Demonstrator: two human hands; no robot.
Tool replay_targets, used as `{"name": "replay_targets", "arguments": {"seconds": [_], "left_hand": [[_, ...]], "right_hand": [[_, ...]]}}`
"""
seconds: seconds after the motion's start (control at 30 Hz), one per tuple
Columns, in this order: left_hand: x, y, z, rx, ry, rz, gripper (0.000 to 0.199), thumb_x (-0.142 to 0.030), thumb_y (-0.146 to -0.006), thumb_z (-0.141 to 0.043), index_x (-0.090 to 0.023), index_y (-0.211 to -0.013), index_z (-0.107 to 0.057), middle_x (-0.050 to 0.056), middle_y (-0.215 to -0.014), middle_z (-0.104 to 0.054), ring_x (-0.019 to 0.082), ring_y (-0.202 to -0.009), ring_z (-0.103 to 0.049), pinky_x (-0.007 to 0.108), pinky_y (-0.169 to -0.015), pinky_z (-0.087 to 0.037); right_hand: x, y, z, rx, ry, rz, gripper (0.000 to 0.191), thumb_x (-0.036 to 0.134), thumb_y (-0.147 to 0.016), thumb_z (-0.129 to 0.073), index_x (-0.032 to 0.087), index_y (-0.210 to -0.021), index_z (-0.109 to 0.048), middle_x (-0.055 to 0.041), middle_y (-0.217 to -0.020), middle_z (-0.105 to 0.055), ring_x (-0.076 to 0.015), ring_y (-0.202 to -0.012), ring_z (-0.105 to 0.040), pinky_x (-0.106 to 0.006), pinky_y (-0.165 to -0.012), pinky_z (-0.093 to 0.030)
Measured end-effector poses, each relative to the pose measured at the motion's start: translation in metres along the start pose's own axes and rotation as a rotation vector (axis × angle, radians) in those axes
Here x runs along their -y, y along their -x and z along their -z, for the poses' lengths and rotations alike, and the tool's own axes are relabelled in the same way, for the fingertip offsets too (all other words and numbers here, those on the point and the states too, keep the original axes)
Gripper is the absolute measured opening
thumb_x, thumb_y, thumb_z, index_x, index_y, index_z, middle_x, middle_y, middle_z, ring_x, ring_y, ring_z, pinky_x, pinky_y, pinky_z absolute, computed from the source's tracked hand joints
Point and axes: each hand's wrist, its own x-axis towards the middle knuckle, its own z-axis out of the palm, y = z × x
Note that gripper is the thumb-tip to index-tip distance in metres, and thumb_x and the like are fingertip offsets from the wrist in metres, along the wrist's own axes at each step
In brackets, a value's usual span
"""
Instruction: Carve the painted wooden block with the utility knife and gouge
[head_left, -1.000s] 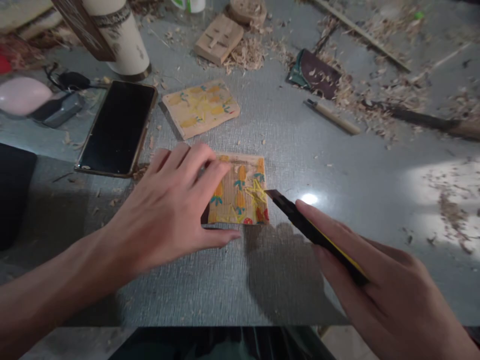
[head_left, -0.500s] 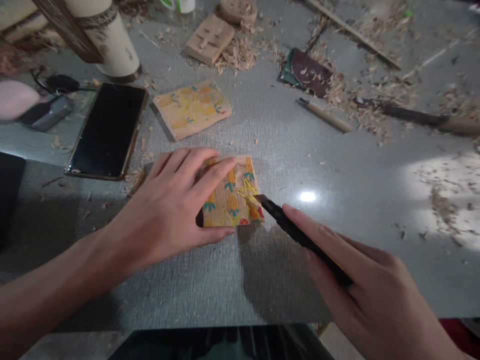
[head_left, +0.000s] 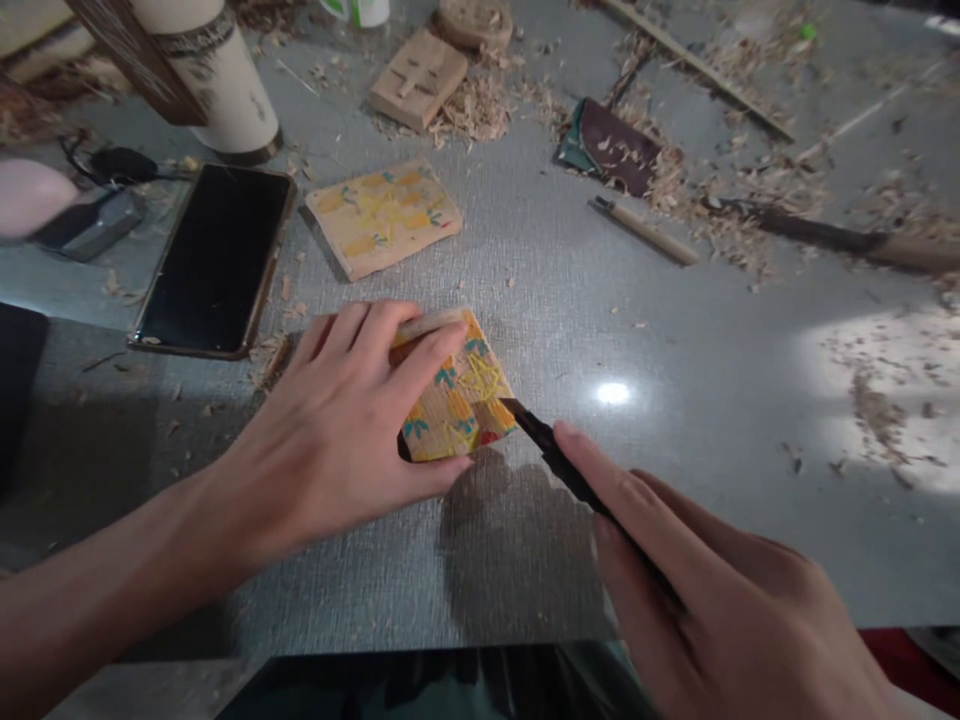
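Note:
A small wooden block [head_left: 450, 405] printed with yellow and teal fruit shapes rests on the grey table, with a yellow star outline on its top. My left hand [head_left: 337, 410] grips it from the left, thumb along the near edge and fingers over the far edge. In my right hand [head_left: 720, 570] is a black utility knife [head_left: 574, 475], index finger stretched along its body. The blade tip lies at the block's right side, by the star; whether it touches the wood I cannot tell. Behind stands a similar patterned block [head_left: 386, 215].
A phone [head_left: 214, 260] lies left of the patterned blocks, near a cream tumbler [head_left: 232, 90]. A carved wooden piece [head_left: 420, 78] sits at the back among shavings. Further right are a dark leather pouch [head_left: 619, 145], a thin wooden-handled tool [head_left: 649, 232] and a long dark-bladed tool [head_left: 817, 230].
My left hand has turned and tilted the block, so its right corner points nearer me. The knife and right hand have shifted slightly left and down.

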Motion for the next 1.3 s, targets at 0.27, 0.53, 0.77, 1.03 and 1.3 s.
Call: {"name": "replay_targets", "arguments": {"seconds": [0.27, 0.53, 0.77, 1.03, 1.3], "left_hand": [[-0.007, 0.002, -0.001, -0.03, -0.071, 0.043, 0.081, -0.063, -0.078, -0.082, -0.021, -0.145, -0.06, 0.022, -0.132, -0.061, 0.048, -0.117, -0.062, 0.068, -0.095, -0.056], [-0.012, 0.002, -0.005, -0.07, -0.071, 0.012, 0.07, -0.056, -0.084, -0.075, -0.012, -0.138, -0.061, 0.027, -0.141, -0.061, 0.05, -0.121, -0.062, 0.069, -0.093, -0.055], [-0.011, 0.002, -0.006, -0.08, -0.09, 0.013, 0.072, -0.059, -0.083, -0.075, -0.013, -0.137, -0.061, 0.026, -0.139, -0.063, 0.048, -0.12, -0.063, 0.067, -0.092, -0.056], [-0.012, 0.003, -0.006, -0.071, -0.091, 0.024, 0.073, -0.061, -0.086, -0.072, -0.014, -0.139, -0.06, 0.026, -0.14, -0.062, 0.048, -0.121, -0.063, 0.066, -0.092, -0.055], [-0.015, 0.002, -0.008, -0.122, -0.073, -0.008, 0.069, -0.053, -0.09, -0.071, -0.006, -0.139, -0.06, 0.028, -0.137, -0.062, 0.046, -0.12, -0.065, 0.061, -0.093, -0.06]], "right_hand": [[0.013, -0.002, -0.001, 0.027, 0.043, -0.01, 0.064, 0.013, -0.102, -0.044, 0.025, -0.166, -0.045, 0.0055, -0.076, -0.065, -0.0131, -0.04, -0.06, -0.024, -0.033, -0.038], [0.025, 0.002, -0.011, 0.002, 0.127, -0.022, 0.072, 0.01, -0.101, -0.042, 0.024, -0.172, -0.035, 0.0027, -0.081, -0.069, -0.0189, -0.046, -0.068, -0.03, -0.031, -0.035], [0.029, 0.002, -0.008, -0.008, 0.109, -0.06, 0.068, 0.013, -0.104, -0.044, 0.025, -0.17, -0.037, -0.0065, -0.105, -0.082, -0.0213, -0.068, -0.081, -0.027, -0.034, -0.042], [0.031, 0.001, -0.011, -0.021, 0.132, -0.04, 0.067, 0.009, -0.101, -0.042, 0.02, -0.167, -0.043, -0.0025, -0.09, -0.077, -0.0201, -0.054, -0.074, -0.029, -0.03, -0.037], [0.032, 0.006, -0.015, 0.059, 0.227, 0.002, 0.087, 0.006, -0.089, -0.045, 0.02, -0.175, -0.031, 0.0021, -0.08, -0.064, -0.0177, -0.038, -0.059, -0.033, -0.027, -0.036]]}}
